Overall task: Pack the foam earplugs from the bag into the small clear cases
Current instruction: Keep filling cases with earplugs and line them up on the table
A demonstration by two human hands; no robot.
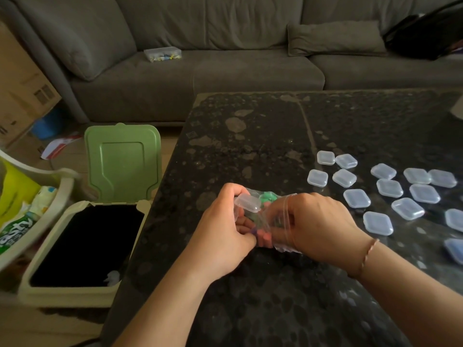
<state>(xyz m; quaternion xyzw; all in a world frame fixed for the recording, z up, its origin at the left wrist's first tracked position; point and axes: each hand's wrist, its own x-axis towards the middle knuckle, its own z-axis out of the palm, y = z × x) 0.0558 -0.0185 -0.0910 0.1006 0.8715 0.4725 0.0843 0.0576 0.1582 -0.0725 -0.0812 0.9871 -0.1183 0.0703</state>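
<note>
My left hand (223, 229) holds a small clear case (248, 202) with its lid open, fingers curled around it. Pressed against it is a clear zip bag (275, 221) of coloured foam earplugs, green (268, 196) at the far end and pink (264, 237) near my thumbs. My right hand (318, 224) grips the bag's open mouth. Both hands hover just above the dark speckled table (250, 146). Several closed clear cases (390, 189) lie scattered on the table to the right.
A beige bin (75, 246) with its green lid (122, 159) up stands left of the table. A grey sofa (225, 46) runs along the back, with a clear box (162, 54) on its seat. Cardboard boxes (20, 91) and a basket (37, 196) are at far left.
</note>
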